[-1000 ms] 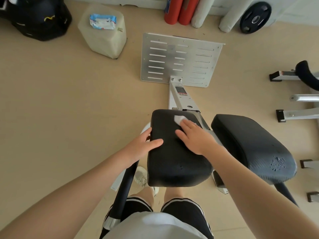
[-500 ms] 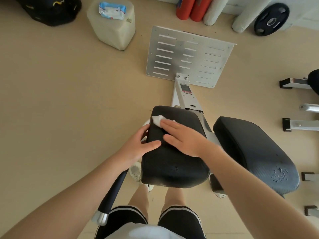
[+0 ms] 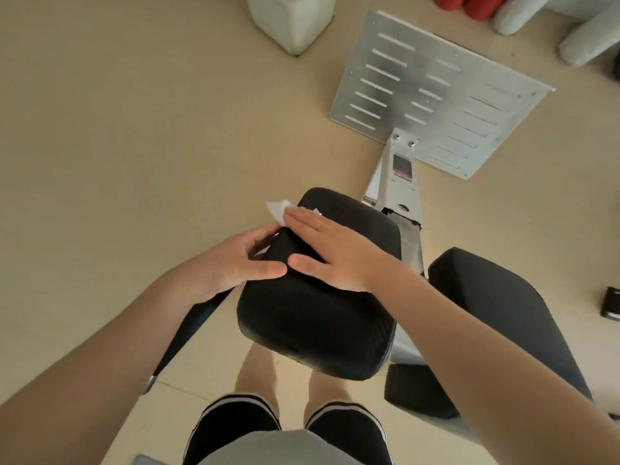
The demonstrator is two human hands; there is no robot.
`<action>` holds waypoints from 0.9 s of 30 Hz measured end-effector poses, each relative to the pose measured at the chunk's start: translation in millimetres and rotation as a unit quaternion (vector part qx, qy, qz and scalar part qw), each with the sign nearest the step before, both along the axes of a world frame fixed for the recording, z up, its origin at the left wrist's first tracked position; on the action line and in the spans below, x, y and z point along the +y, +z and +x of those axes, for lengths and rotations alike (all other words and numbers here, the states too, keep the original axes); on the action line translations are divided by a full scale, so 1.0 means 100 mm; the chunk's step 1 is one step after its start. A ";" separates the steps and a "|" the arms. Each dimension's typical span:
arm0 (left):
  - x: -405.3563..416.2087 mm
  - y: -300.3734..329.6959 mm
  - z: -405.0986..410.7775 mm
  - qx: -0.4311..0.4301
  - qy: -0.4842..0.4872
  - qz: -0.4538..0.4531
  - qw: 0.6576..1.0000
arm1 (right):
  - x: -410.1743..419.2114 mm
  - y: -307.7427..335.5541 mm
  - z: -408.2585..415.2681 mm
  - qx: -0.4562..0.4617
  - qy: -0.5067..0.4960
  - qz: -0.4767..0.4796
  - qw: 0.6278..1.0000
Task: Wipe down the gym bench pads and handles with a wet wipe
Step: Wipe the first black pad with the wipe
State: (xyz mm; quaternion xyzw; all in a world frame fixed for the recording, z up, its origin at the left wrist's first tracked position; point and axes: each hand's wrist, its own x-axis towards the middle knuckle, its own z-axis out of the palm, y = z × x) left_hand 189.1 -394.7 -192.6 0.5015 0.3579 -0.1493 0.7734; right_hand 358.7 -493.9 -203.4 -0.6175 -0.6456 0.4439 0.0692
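A black bench pad (image 3: 318, 317) fills the middle of the head view. My right hand (image 3: 335, 253) lies flat on the pad's far left part and presses a white wet wipe (image 3: 277, 211) under its fingers; the wipe sticks out past the pad's far left corner. My left hand (image 3: 238, 260) grips the pad's left edge, thumb on top. A second black pad (image 3: 496, 317) sits to the right. A black handle bar (image 3: 184, 337) runs down to the left, under my left forearm.
The slotted metal foot plate (image 3: 436, 92) lies on the floor beyond the pad, joined by a white frame beam (image 3: 399, 182). A pale canister (image 3: 292, 18) stands at the top. Red and white rolls (image 3: 523, 15) lie top right. My legs are below the pad.
My right hand slid the wipe leftward across the far end of the pad, from the middle to the left corner. The camera came closer and shifted left.
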 end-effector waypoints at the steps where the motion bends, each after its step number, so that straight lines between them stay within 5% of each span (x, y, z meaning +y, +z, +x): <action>1: 0.00 0.01 0.01 0.010 0.002 0.001 1.000 | -0.04 0.01 0.04 0.008 0.011 0.005 1.000; 10: -0.03 0.12 0.09 0.088 0.021 0.004 0.996 | -0.59 0.06 0.37 0.043 0.010 0.001 0.999; 20: -0.08 0.10 0.09 0.059 0.060 -0.019 0.996 | 0.04 -0.11 0.23 0.047 0.053 -0.002 0.997; 27: -0.07 0.14 0.09 0.081 0.046 -0.004 0.996 | -0.68 -0.08 0.59 0.047 -0.029 -0.045 0.997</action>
